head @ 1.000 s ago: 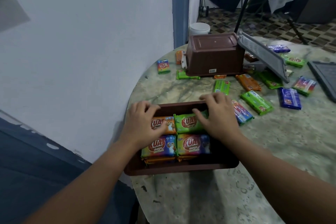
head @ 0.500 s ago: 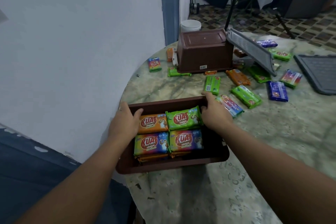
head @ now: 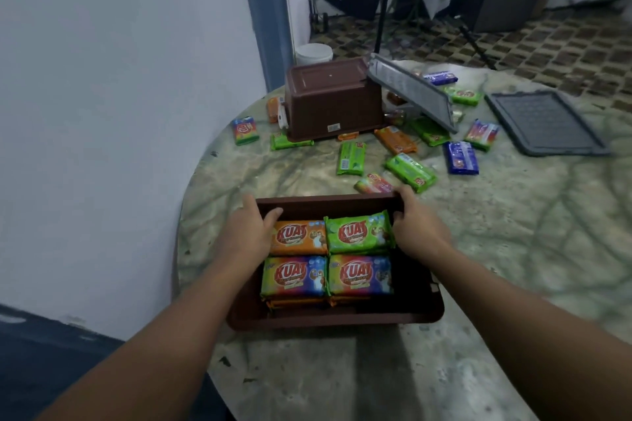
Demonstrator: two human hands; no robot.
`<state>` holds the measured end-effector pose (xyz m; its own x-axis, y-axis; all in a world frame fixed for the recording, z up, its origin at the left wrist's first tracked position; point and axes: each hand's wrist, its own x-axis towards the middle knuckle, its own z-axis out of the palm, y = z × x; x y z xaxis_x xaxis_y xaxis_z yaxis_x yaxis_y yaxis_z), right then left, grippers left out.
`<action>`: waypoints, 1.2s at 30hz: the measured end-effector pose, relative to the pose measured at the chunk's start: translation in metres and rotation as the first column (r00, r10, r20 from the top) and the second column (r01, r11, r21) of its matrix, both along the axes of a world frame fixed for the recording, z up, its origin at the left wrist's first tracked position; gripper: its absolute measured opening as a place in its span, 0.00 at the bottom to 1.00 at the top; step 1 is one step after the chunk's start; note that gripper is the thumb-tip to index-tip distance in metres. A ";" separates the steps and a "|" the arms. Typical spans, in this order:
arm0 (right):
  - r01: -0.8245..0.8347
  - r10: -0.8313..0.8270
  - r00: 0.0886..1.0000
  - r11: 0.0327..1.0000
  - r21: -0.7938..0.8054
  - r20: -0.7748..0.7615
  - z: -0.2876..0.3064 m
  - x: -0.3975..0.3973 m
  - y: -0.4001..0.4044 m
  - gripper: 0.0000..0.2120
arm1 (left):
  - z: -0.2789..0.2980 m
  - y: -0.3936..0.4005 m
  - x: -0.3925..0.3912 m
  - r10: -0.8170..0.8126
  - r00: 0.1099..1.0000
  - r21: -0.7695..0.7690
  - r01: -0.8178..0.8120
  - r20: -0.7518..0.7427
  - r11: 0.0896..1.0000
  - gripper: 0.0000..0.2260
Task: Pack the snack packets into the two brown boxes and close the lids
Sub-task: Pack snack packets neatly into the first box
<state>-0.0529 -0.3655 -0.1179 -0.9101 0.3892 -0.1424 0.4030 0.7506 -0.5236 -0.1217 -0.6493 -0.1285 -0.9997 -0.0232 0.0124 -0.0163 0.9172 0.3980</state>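
While four packets top the open brown box, left hand and right hand each grip its sides

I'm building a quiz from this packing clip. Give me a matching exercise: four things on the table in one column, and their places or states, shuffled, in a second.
Column 1
1. near brown box
2. far brown box
3. flat grey lid
4. blue packet

Column 2
A. upside down
B. held at both sides by the left hand and right hand
C. loose on the table
D. lying at the table's right edge

Pairs: 1-B, 2-A, 3-D, 4-C
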 end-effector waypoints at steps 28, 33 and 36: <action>0.230 -0.229 0.971 0.973 -0.003 -0.072 0.030 0.048 0.079 0.21 | 0.040 0.138 -0.004 -0.459 0.883 -0.132 0.445 -0.099 0.886 0.16; 0.098 -0.095 0.993 0.995 0.034 -0.071 0.041 -0.003 0.086 0.24 | 0.061 0.187 -0.046 -0.635 0.772 -0.224 0.623 0.023 0.749 0.07; 0.019 -0.020 1.000 0.999 0.032 0.024 0.033 -0.035 0.093 0.19 | 0.059 0.209 -0.070 -0.674 0.726 -0.294 0.679 0.137 0.672 0.10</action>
<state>-0.0881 -0.2730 -0.0845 -0.8988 0.4114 -0.1514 0.4298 0.7588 -0.4893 -0.1920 -0.4400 -0.0693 -0.7402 0.6620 -0.1179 0.6538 0.7495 0.1042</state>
